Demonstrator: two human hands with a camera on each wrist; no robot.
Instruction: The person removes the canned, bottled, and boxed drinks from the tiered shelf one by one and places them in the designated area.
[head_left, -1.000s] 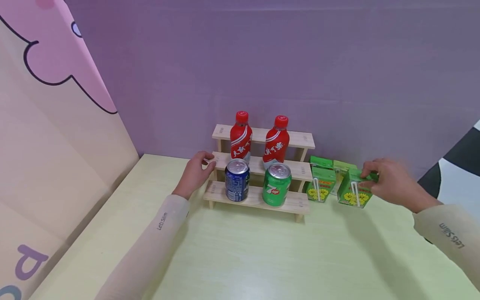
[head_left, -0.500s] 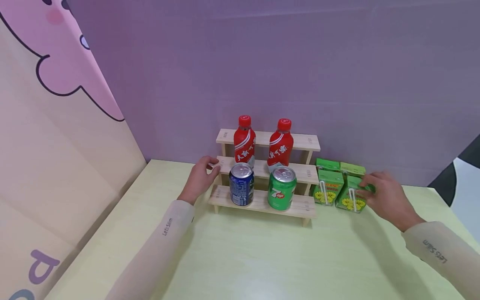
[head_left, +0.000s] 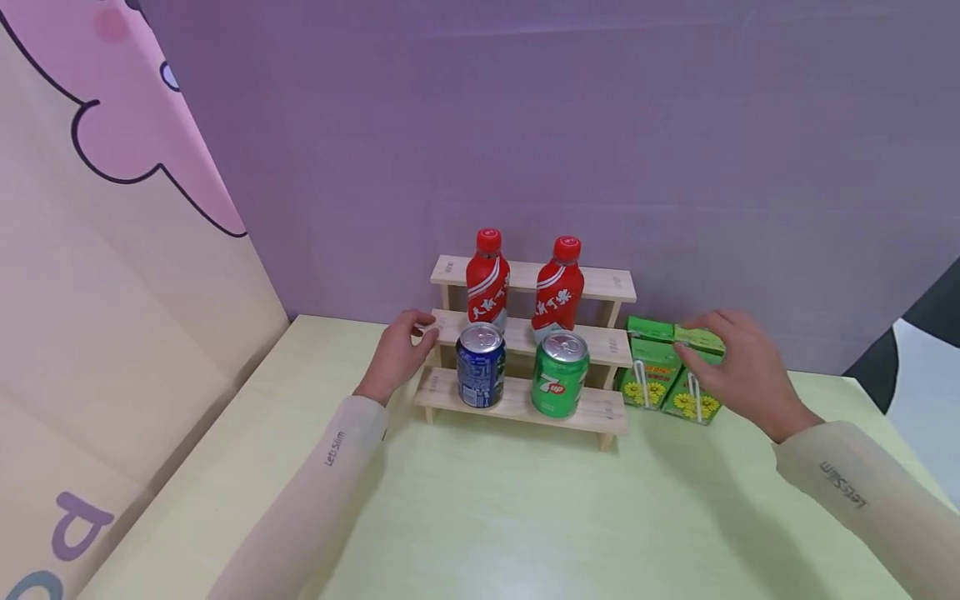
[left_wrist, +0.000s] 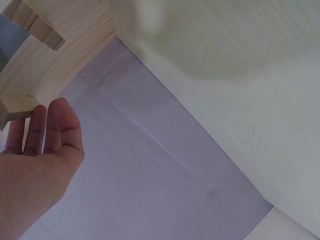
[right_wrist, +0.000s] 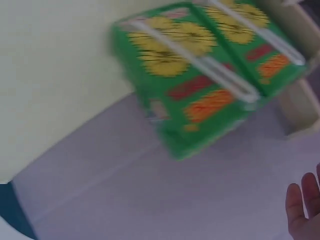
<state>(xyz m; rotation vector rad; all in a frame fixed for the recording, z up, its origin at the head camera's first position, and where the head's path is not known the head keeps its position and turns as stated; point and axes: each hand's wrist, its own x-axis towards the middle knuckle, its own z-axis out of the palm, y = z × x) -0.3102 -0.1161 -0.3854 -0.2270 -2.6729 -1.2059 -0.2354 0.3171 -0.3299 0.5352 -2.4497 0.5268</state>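
Note:
A three-step wooden shelf [head_left: 600,410] holds two red cola bottles [head_left: 487,287] [head_left: 558,296] on its middle step. On the bottom step stand a dark blue can [head_left: 480,371] and a green 7up can [head_left: 560,379]. My left hand [head_left: 396,354] pinches the left end of the middle step with thumb and fingers, its outer fingers free of the wood [left_wrist: 20,107]. Just above the green drink cartons [head_left: 648,375] [head_left: 693,396] right of the shelf is my right hand [head_left: 750,367], thumb and forefinger spread apart, holding nothing. It partly covers the back right carton [head_left: 697,337].
A purple cloth wall [head_left: 525,125] rises close behind the shelf and cartons. To the left, a pale panel [head_left: 112,317] with a pink cartoon figure borders the light green table [head_left: 480,517]. A black and white item [head_left: 922,375] lies beyond the table's right edge.
My right hand slid the front right carton leftward against its neighbour, then let go and rose left over the cartons. The left hand stayed at the shelf; the head view shifted slightly.

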